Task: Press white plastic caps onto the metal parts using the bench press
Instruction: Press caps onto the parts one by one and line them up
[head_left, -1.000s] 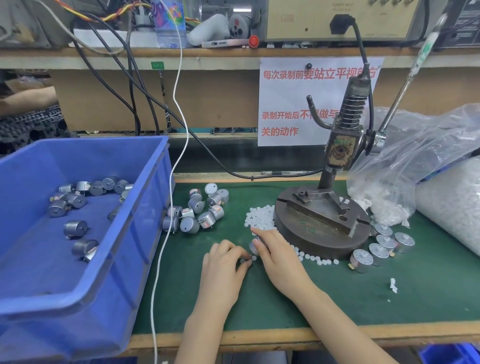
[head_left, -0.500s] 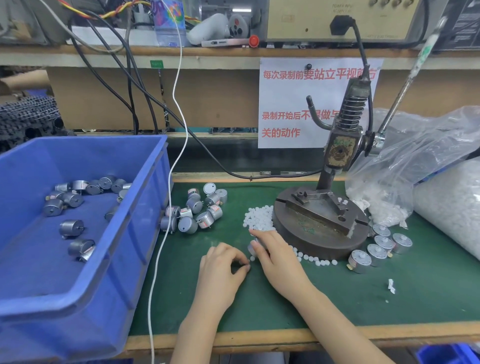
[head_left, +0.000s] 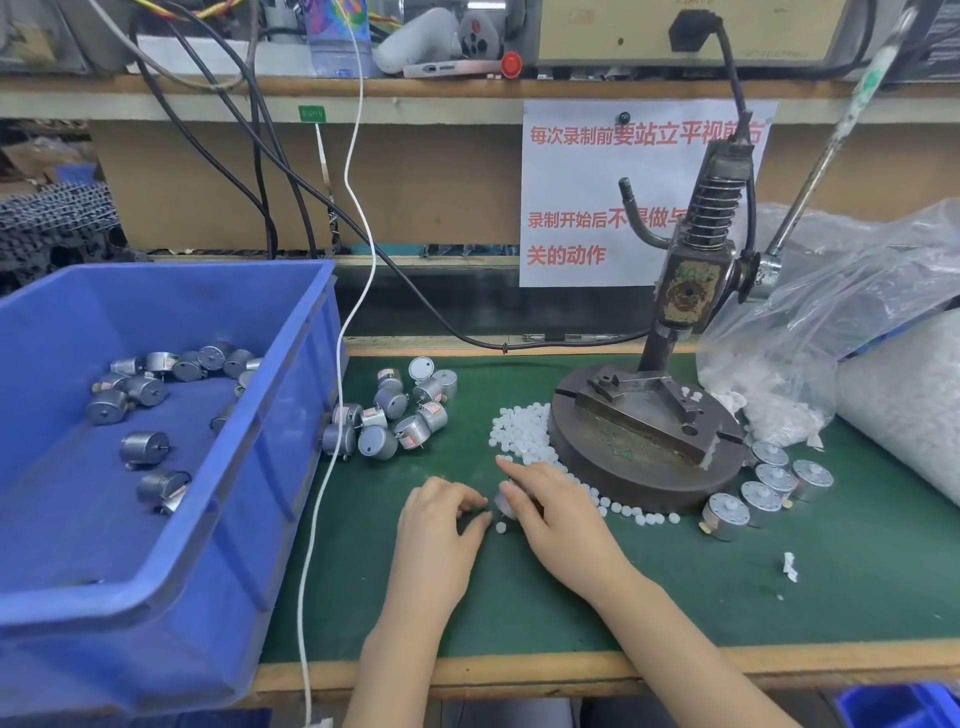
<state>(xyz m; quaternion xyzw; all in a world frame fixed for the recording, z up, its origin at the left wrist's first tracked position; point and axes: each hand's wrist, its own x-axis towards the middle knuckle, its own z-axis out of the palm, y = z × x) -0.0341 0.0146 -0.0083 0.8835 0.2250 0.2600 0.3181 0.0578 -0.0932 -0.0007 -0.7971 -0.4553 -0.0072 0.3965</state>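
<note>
While the right hand (head_left: 558, 512) is gripping a small silver cylindrical metal part (head_left: 505, 500) on the green bench mat (head_left: 727, 582), the left hand (head_left: 439, 525) is curling its fingertips near a loose white plastic cap (head_left: 501, 528). More white caps (head_left: 522, 431) are lying beside the round iron bench press (head_left: 644, 441).

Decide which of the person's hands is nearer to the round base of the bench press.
The right hand. It lies just in front of the round base, near its left edge, holding a metal part. The left hand sits farther left on the green mat.
</note>
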